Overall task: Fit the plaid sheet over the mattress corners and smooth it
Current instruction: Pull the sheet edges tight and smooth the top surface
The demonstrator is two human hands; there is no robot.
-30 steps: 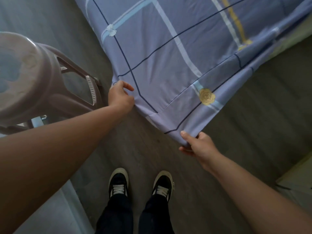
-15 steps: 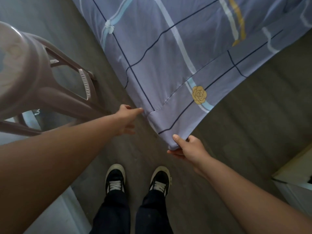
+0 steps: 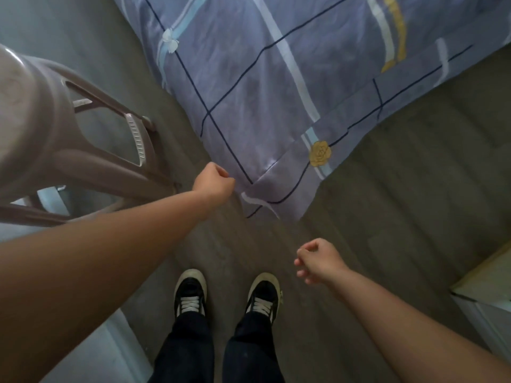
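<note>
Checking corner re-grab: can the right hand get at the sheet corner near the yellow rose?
Probably yes. The right hand hangs loosely curled over bare floor, apart from the plaid sheet; nothing lies between it and the corner below the yellow rose.

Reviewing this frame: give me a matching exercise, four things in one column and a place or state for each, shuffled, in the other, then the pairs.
Things:
1. left hand
2. right hand
3. plastic stool
4. yellow rose print

Places or states:
A. stands on the floor at the left of the bed corner
B. curled loosely over the floor, clear of the sheet
C. on the sheet's hanging side near the corner
D. at the sheet's edge at the mattress corner

Pairs: 1-D, 2-B, 3-A, 4-C
</note>
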